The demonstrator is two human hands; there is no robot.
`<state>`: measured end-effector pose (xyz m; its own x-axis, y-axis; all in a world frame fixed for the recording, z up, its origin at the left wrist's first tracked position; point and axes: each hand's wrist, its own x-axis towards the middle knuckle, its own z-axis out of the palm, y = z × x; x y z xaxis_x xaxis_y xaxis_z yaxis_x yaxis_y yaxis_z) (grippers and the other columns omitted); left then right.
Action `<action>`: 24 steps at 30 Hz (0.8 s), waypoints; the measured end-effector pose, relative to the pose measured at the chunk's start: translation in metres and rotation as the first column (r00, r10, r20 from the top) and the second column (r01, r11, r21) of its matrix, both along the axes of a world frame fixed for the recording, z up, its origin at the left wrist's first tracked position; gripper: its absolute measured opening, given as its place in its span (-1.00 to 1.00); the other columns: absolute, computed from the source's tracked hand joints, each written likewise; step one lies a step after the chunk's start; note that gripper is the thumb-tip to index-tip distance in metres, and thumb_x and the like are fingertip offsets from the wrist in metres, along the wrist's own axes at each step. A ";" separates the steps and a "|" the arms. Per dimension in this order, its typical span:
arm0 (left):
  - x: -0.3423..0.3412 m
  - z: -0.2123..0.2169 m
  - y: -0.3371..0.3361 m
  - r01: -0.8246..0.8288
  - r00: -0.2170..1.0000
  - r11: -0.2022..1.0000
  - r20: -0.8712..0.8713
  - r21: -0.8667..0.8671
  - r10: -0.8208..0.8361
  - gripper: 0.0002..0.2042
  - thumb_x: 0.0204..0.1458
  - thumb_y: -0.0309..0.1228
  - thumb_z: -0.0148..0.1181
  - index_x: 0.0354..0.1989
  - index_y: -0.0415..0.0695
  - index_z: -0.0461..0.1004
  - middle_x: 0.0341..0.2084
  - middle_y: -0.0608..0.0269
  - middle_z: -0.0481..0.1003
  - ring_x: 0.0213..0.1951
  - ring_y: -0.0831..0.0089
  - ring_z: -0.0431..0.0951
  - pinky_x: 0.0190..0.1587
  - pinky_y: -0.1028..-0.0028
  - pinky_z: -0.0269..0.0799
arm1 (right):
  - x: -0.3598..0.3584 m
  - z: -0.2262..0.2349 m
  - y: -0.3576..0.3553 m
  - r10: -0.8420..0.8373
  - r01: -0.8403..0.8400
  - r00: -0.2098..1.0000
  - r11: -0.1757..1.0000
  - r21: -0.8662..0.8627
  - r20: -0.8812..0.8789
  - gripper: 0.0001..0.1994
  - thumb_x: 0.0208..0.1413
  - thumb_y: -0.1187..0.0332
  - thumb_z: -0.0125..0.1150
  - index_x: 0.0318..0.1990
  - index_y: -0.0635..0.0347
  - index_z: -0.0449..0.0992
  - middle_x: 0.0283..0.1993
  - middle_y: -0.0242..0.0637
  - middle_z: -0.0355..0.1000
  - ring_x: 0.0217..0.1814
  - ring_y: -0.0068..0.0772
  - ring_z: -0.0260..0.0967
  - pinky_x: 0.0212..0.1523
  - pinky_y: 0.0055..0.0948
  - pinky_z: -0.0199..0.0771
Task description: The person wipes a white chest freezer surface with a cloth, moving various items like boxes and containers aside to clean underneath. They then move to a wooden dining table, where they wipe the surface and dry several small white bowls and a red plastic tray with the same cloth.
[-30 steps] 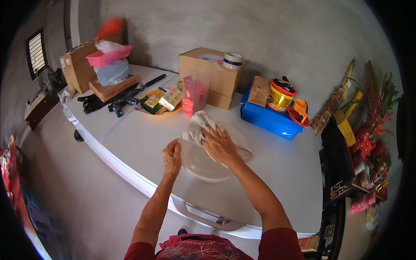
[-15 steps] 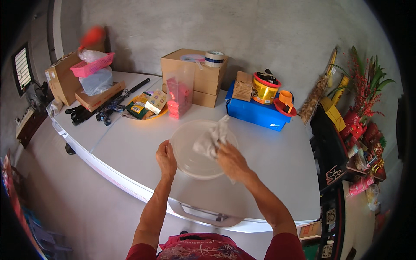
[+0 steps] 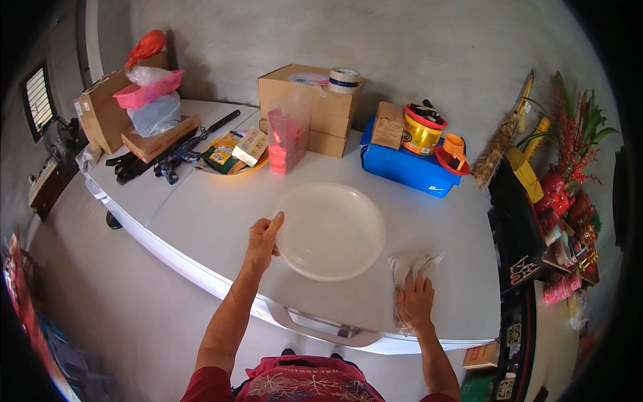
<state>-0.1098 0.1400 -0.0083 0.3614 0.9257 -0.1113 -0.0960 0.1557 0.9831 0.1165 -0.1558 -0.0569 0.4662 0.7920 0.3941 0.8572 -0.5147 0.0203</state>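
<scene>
A round, translucent white plastic lid (image 3: 331, 232) with a raised rim lies on the grey-white table in front of me. My left hand (image 3: 264, 240) is closed on its left edge, the thumb over the rim and the other fingers partly hidden at the side. To the right of the lid, near the table's front edge, a pale grey-white cloth (image 3: 404, 269) lies crumpled. My right hand (image 3: 416, 301) rests on top of this cloth, fingers stretched out and slightly apart, apart from the lid.
Behind the lid stand a clear box with red packets (image 3: 287, 144), a cardboard box (image 3: 321, 120) bearing a tape roll (image 3: 344, 80), and a blue shoebox (image 3: 407, 165) with containers on it. Packets fill a yellow plate (image 3: 234, 167). A table handle (image 3: 328, 325) runs along the front edge.
My right hand has moved the cloth off the lid, down and right onto the table, and its fingers have spread. My left hand stays at the lid's left edge.
</scene>
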 end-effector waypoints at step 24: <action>-0.225 -0.021 0.012 -0.469 0.736 0.876 0.501 -0.109 0.456 -0.68 0.22 -0.29 -0.06 -0.02 -0.29 0.34 -0.18 0.17 0.48 -0.19 0.39 0.54 -0.14 0.43 0.54 | 0.023 0.004 0.303 0.291 -0.320 0.927 0.943 -0.096 -0.235 -0.47 0.16 0.06 -0.08 0.28 -0.06 0.18 0.37 -0.20 0.02 0.34 -0.04 -0.02 0.31 0.04 -0.18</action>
